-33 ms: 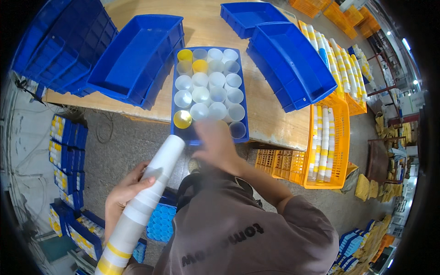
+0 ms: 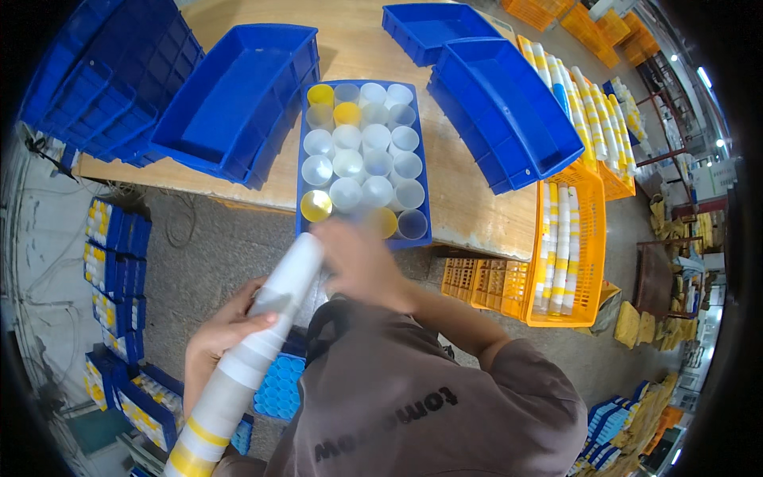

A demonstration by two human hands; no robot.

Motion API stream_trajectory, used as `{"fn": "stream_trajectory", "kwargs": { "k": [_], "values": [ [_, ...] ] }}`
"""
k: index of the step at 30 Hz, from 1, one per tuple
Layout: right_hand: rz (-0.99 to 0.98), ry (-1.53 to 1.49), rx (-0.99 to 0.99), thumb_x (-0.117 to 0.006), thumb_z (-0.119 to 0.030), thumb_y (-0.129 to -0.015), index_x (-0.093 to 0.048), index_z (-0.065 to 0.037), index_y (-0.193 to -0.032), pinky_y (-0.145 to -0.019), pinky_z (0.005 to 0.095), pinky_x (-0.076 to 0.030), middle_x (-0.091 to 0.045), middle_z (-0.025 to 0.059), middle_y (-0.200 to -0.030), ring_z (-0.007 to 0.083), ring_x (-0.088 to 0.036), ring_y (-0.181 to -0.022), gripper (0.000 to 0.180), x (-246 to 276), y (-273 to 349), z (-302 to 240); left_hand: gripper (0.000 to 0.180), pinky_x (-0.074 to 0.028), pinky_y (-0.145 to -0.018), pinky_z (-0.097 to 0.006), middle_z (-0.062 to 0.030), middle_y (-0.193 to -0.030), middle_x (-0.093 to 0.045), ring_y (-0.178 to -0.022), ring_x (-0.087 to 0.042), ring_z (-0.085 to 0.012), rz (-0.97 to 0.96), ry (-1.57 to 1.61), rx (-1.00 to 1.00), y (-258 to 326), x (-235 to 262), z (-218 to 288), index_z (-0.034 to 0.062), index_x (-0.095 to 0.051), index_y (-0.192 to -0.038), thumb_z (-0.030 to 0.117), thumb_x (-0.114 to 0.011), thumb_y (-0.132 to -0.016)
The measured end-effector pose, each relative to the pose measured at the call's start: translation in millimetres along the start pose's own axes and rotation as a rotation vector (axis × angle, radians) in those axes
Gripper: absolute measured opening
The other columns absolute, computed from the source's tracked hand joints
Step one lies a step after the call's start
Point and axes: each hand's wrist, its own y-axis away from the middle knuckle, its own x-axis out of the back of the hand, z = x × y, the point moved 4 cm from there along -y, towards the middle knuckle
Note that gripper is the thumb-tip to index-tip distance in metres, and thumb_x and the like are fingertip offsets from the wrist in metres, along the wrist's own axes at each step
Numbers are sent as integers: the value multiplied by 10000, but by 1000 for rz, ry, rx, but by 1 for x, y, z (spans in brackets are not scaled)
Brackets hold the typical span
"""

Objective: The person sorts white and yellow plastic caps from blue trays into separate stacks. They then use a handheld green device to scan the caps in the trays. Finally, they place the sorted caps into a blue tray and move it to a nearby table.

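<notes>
My left hand (image 2: 226, 330) is wrapped round a long stack of nested white cups (image 2: 242, 358), which slants up from the lower left and carries yellow bands near its lower end. At the stack's upper end is my right hand (image 2: 362, 262), its fingers smeared by motion; whether they grip the end cup cannot be made out. Just beyond stands a blue bin (image 2: 303, 175) holding rows of upright, open-topped cups (image 2: 347, 164), mostly translucent white. A few are yellow, such as the yellow cup (image 2: 316, 206) in the nearest row. My right hand partly hides that row.
A blue bin (image 2: 230, 103) sits left on the wooden table (image 2: 477, 230), and more blue bins (image 2: 509, 111) lie right. Tall blue bins (image 2: 119, 79) stand far left. An orange crate (image 2: 592, 262) of cup stacks is at the right. Filled blue bins (image 2: 135, 238) line the left floor.
My right hand has moved left and nearer, from the bin's near edge to the stack's upper end. A yellow cup it was covering in the nearest row now shows.
</notes>
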Motion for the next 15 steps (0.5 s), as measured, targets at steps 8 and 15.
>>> {"fn": "stream_trajectory", "kwargs": {
  "k": [8, 15],
  "values": [
    [401, -283, -490, -876, -159, -597, -527, -60, -1317, -935, 477, -446, -588, 154, -1260, 300, -580, -1157, 806, -8, -11, 64, 946, -482, -948, -339, -238, -1267, -559, -1153, -579, -280, -4, 159, -51, 27, 25, -6, -3, -336, -1489, 301, -841, -749],
    [-2, -135, -58, -899, -249, -549, -544, -64, -1321, -984, 498, -395, -538, 129, -1343, 305, -501, -1258, 870, -19, -28, -20, 976, -471, -964, -341, -188, -1340, -528, -1229, -529, -260, -87, 241, 13, 11, 33, -28, 15, -282, -1528, 299, -843, -781]
  ]
}}
